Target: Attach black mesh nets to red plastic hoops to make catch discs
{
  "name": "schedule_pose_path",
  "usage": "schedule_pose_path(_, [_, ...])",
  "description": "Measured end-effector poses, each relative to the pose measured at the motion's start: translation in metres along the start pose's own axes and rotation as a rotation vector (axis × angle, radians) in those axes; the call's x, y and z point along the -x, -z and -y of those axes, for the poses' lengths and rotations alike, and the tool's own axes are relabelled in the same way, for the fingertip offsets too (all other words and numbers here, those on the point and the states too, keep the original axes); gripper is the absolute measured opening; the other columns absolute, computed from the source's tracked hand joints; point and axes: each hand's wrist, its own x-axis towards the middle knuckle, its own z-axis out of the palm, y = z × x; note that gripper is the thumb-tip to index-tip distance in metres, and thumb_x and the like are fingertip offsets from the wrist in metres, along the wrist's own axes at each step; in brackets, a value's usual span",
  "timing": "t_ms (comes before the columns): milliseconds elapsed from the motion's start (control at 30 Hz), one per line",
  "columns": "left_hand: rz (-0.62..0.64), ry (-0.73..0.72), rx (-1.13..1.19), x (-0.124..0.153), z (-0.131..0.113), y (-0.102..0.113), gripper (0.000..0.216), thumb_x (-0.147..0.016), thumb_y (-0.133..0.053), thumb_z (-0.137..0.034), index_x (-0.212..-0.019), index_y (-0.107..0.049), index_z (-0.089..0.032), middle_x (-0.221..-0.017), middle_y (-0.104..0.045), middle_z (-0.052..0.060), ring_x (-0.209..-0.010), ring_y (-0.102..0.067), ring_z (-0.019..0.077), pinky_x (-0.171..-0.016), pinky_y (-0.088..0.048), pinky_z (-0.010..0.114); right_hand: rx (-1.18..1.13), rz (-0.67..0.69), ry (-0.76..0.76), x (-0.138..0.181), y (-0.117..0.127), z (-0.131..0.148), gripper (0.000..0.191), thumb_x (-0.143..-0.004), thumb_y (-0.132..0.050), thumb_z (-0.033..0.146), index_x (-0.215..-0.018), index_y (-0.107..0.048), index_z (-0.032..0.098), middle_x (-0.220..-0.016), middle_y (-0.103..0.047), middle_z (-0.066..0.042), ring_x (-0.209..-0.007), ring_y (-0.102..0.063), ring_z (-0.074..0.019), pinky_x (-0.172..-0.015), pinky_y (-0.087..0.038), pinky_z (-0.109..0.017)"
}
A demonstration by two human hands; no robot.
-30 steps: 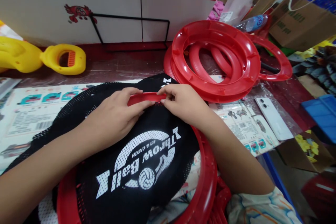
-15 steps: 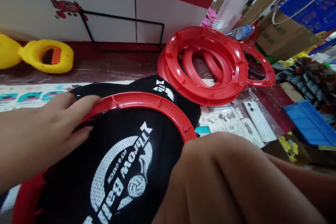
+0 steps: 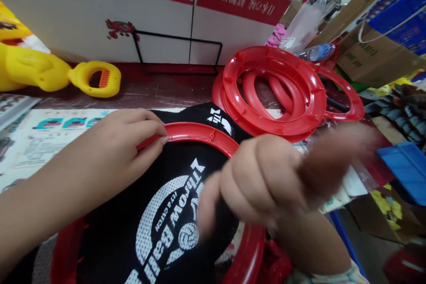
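A red plastic ring [image 3: 193, 132] lies before me with black fabric [image 3: 113, 226] across it, printed in white with "Throw Ball". My left hand [image 3: 133, 137] pinches the ring's far left rim, fingertips at the fabric edge. My right hand [image 3: 259, 177], partly blurred, is curled over the ring's right side and grips the fabric. Below it, a gap shows between fabric and rim at the lower right. Another black printed piece [image 3: 221, 120] lies behind the ring. Stacked red rings [image 3: 276, 128] stand just beyond, to the right.
A large white and red carton [image 3: 159, 13] stands at the back, a black wire frame [image 3: 176, 35] before it. Yellow plastic toys [image 3: 113, 82] lie at the left on printed sheets [image 3: 36, 142]. To the right are a plastic bottle [image 3: 316, 52] and a blue bin [image 3: 406, 168].
My right hand has turned and pulled back along the ring's right side, uncovering a gap at the lower right rim. The view has shifted left; my left hand still holds the rim.
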Motion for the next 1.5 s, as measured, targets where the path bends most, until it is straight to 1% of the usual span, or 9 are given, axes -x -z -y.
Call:
schedule_pose_path(167, [-0.024, -0.030, 0.225, 0.008, -0.015, 0.011, 0.018, -0.089, -0.049, -0.032, -0.090, -0.066, -0.028, -0.083, -0.069, -0.003, -0.074, -0.061, 0.0160, -0.066, -0.044, 0.027, -0.115, -0.166, 0.024, -0.017, 0.001, -0.002, 0.085, -0.088, 0.020, 0.061, -0.066, -0.054, 0.025, -0.046, -0.026, 0.005, -0.042, -0.039, -0.0125, -0.068, -0.054, -0.037])
schedule_pose_path(333, [0.002, 0.099, 0.359, 0.013, -0.024, 0.017, 0.018, -0.087, -0.057, -0.046, -0.087, -0.070, -0.034, -0.079, -0.071, -0.008, -0.067, -0.063, 0.0133, -0.058, -0.045, 0.024, -0.052, -0.159, 0.025, -0.018, 0.002, -0.005, 0.089, -0.090, 0.020, 0.058, -0.073, -0.061, 0.024, -0.047, -0.026, 0.005, -0.041, -0.038, -0.0138, -0.066, -0.051, -0.037])
schedule_pose_path(533, [0.007, 0.120, 0.379, 0.011, -0.029, 0.023, 0.023, -0.087, -0.055, -0.044, -0.080, -0.072, -0.031, -0.078, -0.072, -0.006, -0.070, -0.066, 0.0145, -0.056, -0.046, 0.023, -0.055, -0.141, 0.070, -0.019, 0.003, -0.005, 0.082, -0.093, 0.019, 0.053, -0.053, -0.046, 0.025, -0.043, -0.026, 0.005, -0.040, -0.038, -0.0123, -0.062, -0.048, -0.034])
schedule_pose_path(667, [0.013, 0.068, 0.384, 0.010, -0.028, 0.023, 0.025, -0.088, -0.050, -0.035, -0.074, -0.070, -0.029, -0.076, -0.072, -0.007, -0.069, -0.066, 0.0132, -0.058, -0.048, 0.022, -0.163, -0.085, 0.144, -0.021, 0.003, -0.009, 0.071, -0.096, 0.004, 0.059, -0.044, -0.029, 0.024, -0.040, -0.027, 0.005, -0.037, -0.037, -0.0096, -0.059, -0.048, -0.031])
schedule_pose_path(933, [-0.047, 0.140, 0.343, 0.008, -0.031, 0.021, 0.027, -0.077, -0.050, -0.033, -0.057, -0.066, -0.024, -0.060, -0.069, -0.005, -0.053, -0.060, 0.0126, -0.048, -0.040, 0.024, -0.574, 0.091, 0.257, -0.022, -0.004, -0.020, 0.059, -0.096, -0.037, 0.056, -0.050, -0.046, 0.020, -0.048, -0.042, 0.007, -0.043, -0.047, -0.0070, -0.074, -0.052, -0.032])
schedule_pose_path(1033, [-0.064, 0.219, 0.292, 0.003, -0.025, 0.016, 0.025, -0.074, -0.051, -0.035, -0.061, -0.070, -0.025, -0.059, -0.068, -0.004, -0.054, -0.058, 0.0140, -0.051, -0.037, 0.026, -0.350, 0.006, 0.222, -0.020, -0.002, -0.015, 0.049, -0.092, -0.047, 0.055, -0.059, -0.054, 0.020, -0.053, -0.050, 0.006, -0.048, -0.051, -0.0084, -0.072, -0.050, -0.031])
schedule_pose_path(1167, [-0.157, 0.329, 0.213, -0.007, -0.007, 0.003, 0.024, -0.078, -0.051, -0.037, -0.073, -0.071, -0.024, -0.070, -0.070, -0.001, -0.065, -0.059, 0.0169, -0.062, -0.040, 0.029, 0.448, -0.217, 0.070, -0.022, -0.002, -0.013, 0.019, -0.089, -0.060, 0.028, -0.075, -0.067, 0.017, -0.070, -0.064, 0.000, -0.067, -0.058, -0.0116, -0.068, -0.045, -0.026])
schedule_pose_path(1333, [-0.171, 0.428, 0.310, -0.012, 0.011, -0.009, 0.026, -0.081, -0.053, -0.043, -0.081, -0.068, -0.023, -0.077, -0.069, 0.000, -0.070, -0.059, 0.0187, -0.065, -0.041, 0.030, 1.086, -0.097, -0.131, -0.029, -0.019, -0.029, 0.024, -0.095, -0.048, 0.022, -0.095, -0.070, 0.012, -0.088, -0.072, -0.011, -0.077, -0.066, -0.0215, -0.063, -0.043, -0.031])
schedule_pose_path(1500, [-0.081, 0.386, 0.431, -0.014, 0.020, -0.015, 0.020, -0.077, -0.060, -0.042, -0.078, -0.070, -0.025, -0.088, -0.072, -0.001, -0.081, -0.061, 0.0195, -0.074, -0.045, 0.030, 1.326, -0.078, -0.194, -0.031, -0.033, -0.038, 0.024, -0.096, -0.046, 0.020, -0.095, -0.068, 0.011, -0.084, -0.072, -0.014, -0.071, -0.069, -0.0247, -0.049, -0.034, -0.030])
